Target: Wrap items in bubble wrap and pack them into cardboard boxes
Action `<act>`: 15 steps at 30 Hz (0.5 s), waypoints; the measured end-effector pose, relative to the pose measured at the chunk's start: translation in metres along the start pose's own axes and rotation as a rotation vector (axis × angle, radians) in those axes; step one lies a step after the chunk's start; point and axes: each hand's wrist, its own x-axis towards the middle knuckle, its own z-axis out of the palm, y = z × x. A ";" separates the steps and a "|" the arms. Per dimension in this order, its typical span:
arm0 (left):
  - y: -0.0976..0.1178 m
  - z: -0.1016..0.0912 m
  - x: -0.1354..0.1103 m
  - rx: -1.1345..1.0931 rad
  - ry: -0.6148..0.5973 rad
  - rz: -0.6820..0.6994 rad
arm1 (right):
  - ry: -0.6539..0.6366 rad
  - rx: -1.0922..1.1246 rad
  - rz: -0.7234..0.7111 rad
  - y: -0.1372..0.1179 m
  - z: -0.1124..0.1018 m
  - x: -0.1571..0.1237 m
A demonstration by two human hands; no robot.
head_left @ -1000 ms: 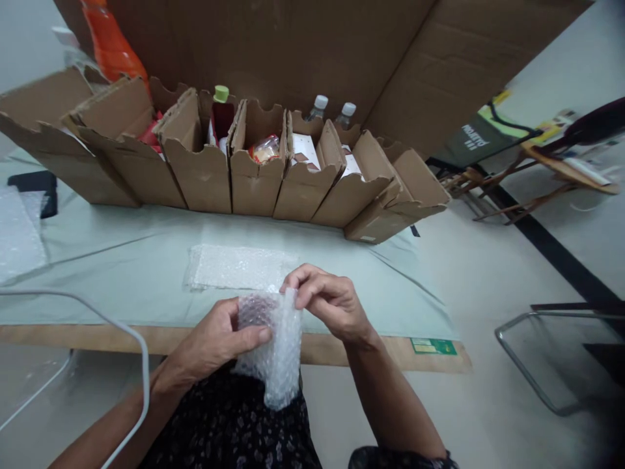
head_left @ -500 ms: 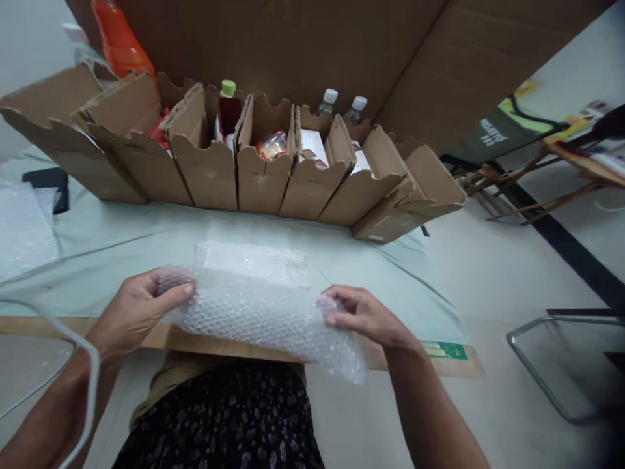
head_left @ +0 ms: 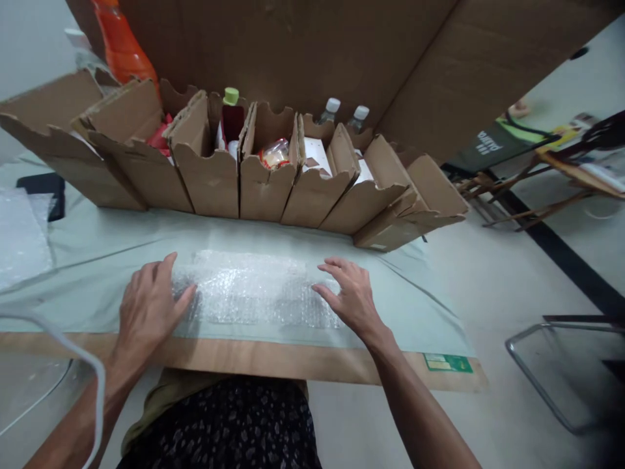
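A piece of clear bubble wrap [head_left: 254, 290] lies folded flat on the pale green cloth, close to the table's front edge. At its left end is my left hand [head_left: 151, 299], thumb and fingers apart, the thumb tip over the wrap. My right hand [head_left: 349, 293] is open at the other end, its thumb and fingertips just over the wrap's edge. Neither hand grips it; whether the fingertips touch it I cannot tell.
Behind the wrap stands a row of cardboard bins [head_left: 263, 189] holding packets and bottles. More bubble wrap [head_left: 22, 241] lies at the left beside a black flat object [head_left: 56, 189]. A white cable [head_left: 95, 365] arches over my left forearm. A metal-framed chair [head_left: 532, 371] stands at the right.
The bubble wrap, held between both hands and partly over the table edge before, now lies flat on the cloth. Both hands have let go and opened.
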 end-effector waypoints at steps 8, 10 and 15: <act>0.050 0.044 -0.017 -0.129 0.017 0.574 | 0.319 0.101 -0.144 0.001 -0.090 0.096; 0.051 0.058 -0.018 -0.125 -0.029 0.581 | 0.273 0.086 -0.141 0.002 -0.103 0.144; 0.044 0.069 -0.018 -0.162 -0.033 0.567 | -0.289 0.149 -0.128 0.015 -0.094 0.246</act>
